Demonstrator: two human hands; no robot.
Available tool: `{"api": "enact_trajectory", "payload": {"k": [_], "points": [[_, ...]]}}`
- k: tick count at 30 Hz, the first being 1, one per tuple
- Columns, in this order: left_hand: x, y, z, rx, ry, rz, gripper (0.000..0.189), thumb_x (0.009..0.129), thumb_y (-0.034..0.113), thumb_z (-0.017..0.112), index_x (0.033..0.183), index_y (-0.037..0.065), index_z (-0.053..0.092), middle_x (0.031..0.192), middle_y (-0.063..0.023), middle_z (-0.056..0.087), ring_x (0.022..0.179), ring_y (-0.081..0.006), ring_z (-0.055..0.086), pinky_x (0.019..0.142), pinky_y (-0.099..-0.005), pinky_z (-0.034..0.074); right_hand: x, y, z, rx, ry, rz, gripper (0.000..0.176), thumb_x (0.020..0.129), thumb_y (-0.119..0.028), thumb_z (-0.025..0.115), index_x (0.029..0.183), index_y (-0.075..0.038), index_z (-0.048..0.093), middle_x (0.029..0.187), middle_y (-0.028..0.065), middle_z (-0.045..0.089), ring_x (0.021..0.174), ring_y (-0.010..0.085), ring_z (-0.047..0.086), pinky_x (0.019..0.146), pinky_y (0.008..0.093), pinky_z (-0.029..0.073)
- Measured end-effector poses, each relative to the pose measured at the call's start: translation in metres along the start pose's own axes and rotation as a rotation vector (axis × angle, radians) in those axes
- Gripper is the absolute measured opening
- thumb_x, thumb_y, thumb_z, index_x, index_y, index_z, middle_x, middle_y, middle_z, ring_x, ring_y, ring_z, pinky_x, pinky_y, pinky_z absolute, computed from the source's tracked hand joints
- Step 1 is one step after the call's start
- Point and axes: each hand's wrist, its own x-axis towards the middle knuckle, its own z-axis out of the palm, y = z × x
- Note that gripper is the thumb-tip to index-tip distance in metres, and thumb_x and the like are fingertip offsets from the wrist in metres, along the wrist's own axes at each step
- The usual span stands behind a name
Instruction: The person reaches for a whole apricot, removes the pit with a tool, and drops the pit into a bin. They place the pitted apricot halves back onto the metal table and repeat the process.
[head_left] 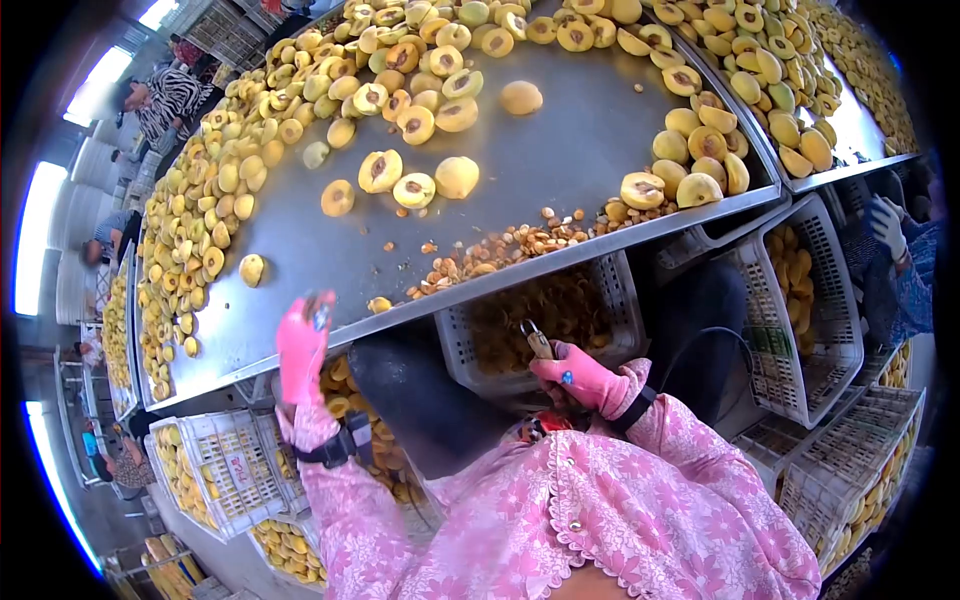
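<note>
My left hand (303,345), in a pink glove with bare fingertips, is raised at the table's near edge. Its fingers point up, somewhat blurred, with no fruit seen in them. My right hand (590,382), also pink-gloved, grips a pitting spoon (538,340) with a light handle and a metal loop tip. This tool is held above a white crate (630,325) of peach scraps between my knees. Closest to my left hand on the metal table (310,235) are a peach half (253,269) and a small yellow piece (379,304).
Brown peach pits (510,248) lie along the near rim. Peach halves (225,180) pile up on the left and far side, with a smaller heap (705,150) on the right. White crates (225,470) flank me. A co-worker's gloved hand (887,225) is at right; other people sit left.
</note>
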Motion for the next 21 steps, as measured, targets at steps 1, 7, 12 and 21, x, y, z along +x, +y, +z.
{"api": "enact_trajectory", "payload": {"k": [1, 7, 12, 21], "points": [[0.026, 0.013, 0.017, 0.084, 0.038, 0.059, 0.038, 0.084, 0.031, 0.064, 0.101, -0.003, 0.059, 0.084, -0.0162, 0.066, 0.077, -0.0272, 0.065, 0.066, -0.0341, 0.049, -0.001, -0.003, 0.000, 0.007, 0.000, -0.002, 0.019, 0.082, -0.019, 0.059, 0.088, -0.003, 0.051, 0.066, 0.0006, 0.053, 0.053, 0.0078, 0.047, 0.046, 0.0230, 0.037], [0.135, 0.099, 0.110, -0.216, -0.235, -0.146, 0.042, 0.081, 0.030, 0.068, 0.107, 0.000, 0.058, 0.083, -0.0070, 0.063, 0.068, -0.0168, 0.063, 0.052, -0.0279, 0.050, -0.005, -0.015, -0.002, 0.063, 0.010, -0.026, 0.018, 0.083, -0.017, 0.059, 0.092, -0.003, 0.051, 0.064, -0.0013, 0.053, 0.049, 0.0065, 0.047, 0.043, 0.0204, 0.037], [0.126, 0.090, 0.151, -0.669, -0.212, -0.079, 0.050, 0.074, 0.016, 0.074, 0.113, -0.003, 0.048, 0.098, -0.0140, 0.060, 0.075, -0.0221, 0.064, 0.055, -0.0318, 0.055, -0.016, -0.033, 0.004, 0.117, 0.001, -0.073, 0.020, 0.086, -0.021, 0.059, 0.092, -0.008, 0.045, 0.061, -0.0003, 0.048, 0.044, 0.0079, 0.044, 0.040, 0.0231, 0.038], [-0.017, 0.123, 0.120, -1.545, -0.492, -0.323, 0.031, 0.081, 0.005, 0.064, 0.110, 0.002, 0.055, 0.103, -0.0122, 0.060, 0.092, -0.0255, 0.061, 0.076, -0.0432, 0.055, -0.043, -0.058, 0.025, -0.348, 0.148, -0.420, 0.026, 0.084, -0.017, 0.060, 0.103, -0.001, 0.050, 0.076, 0.0081, 0.055, 0.069, 0.0148, 0.053, 0.063, 0.0314, 0.045]]}}
